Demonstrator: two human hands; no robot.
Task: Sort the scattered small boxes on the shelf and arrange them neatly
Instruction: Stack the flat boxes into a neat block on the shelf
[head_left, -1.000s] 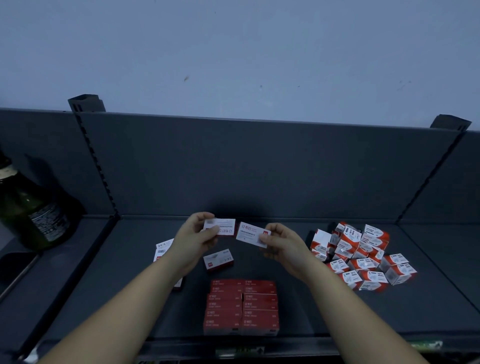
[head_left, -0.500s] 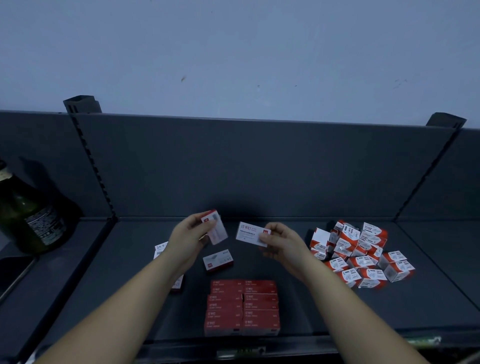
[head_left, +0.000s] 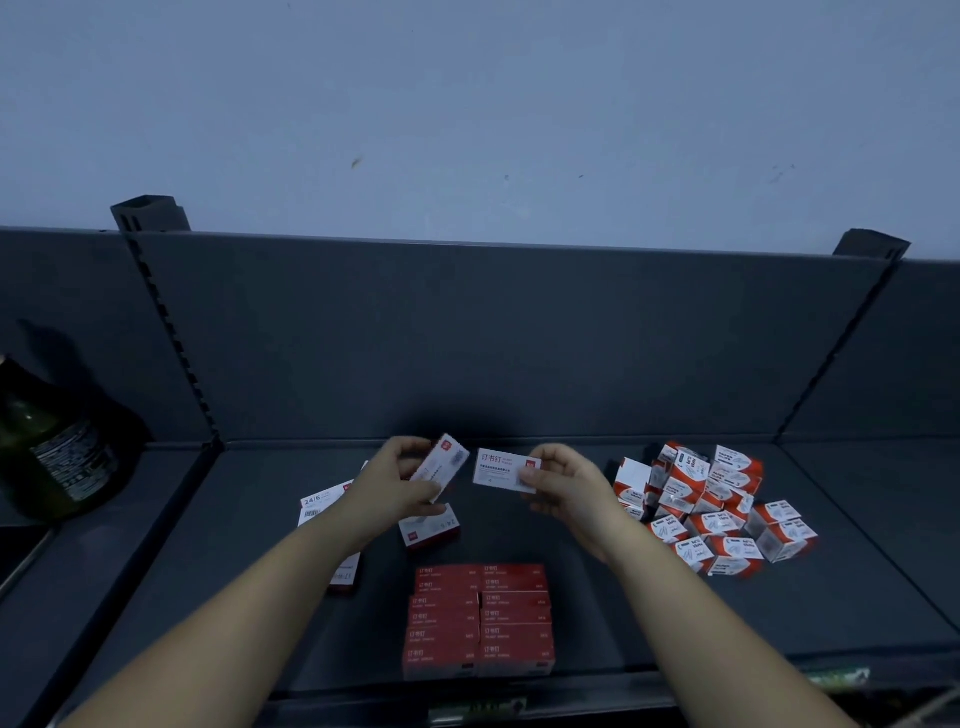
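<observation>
White box (head_left: 441, 465) pinched by left grip (head_left: 395, 488), second box (head_left: 501, 467) by right grip (head_left: 566, 486), two red stacked columns (head_left: 447, 618)

— Where are you standing?
— In a shop, I think. I face a dark metal display shelf (head_left: 841, 613) with slotted uprights (head_left: 171, 332), stacked staple boxes (head_left: 478, 618), and a bottle (head_left: 57, 457) in the next bay.

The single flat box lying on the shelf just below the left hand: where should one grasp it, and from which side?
Probably pinch the loose box across its long edges, from above: it lies flat, top face up, with bare shelf beside it.
</observation>
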